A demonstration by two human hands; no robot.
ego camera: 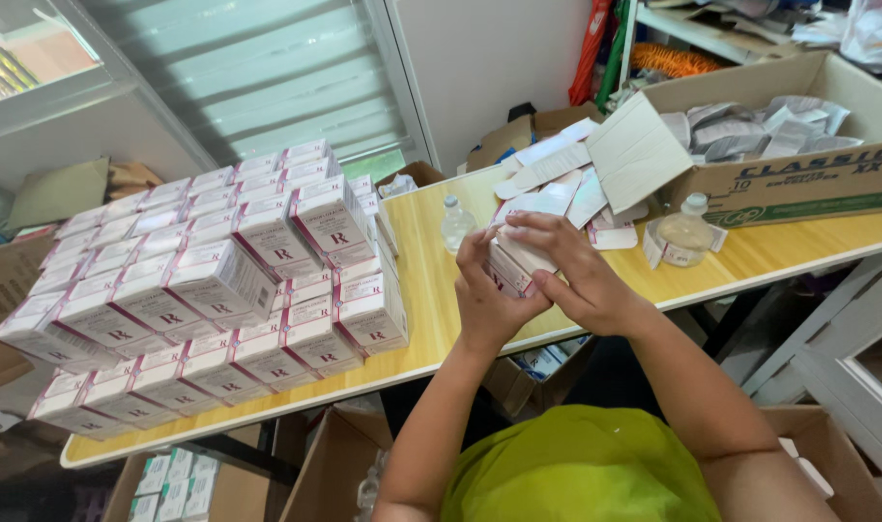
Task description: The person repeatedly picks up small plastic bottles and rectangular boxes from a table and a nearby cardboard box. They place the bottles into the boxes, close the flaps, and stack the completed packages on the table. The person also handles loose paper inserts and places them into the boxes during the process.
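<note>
Both my hands hold one small white carton with a dark red stripe (514, 266) just above the yellow table's front edge (431, 319). My left hand (481, 295) grips it from the left and below. My right hand (566, 271) covers its top and right side, fingers bent over the flap end. A small clear vial with a white cap (455, 222) stands on the table just behind my left hand. Flat unfolded white cartons (557, 184) lie in a loose heap behind my hands.
A large stack of matching white and red cartons (209, 290) fills the table's left half. A brown cardboard box (789, 145) of grey packets sits at the right, with a squat clear bottle (687, 232) before it. Open cardboard boxes (334, 464) stand under the table.
</note>
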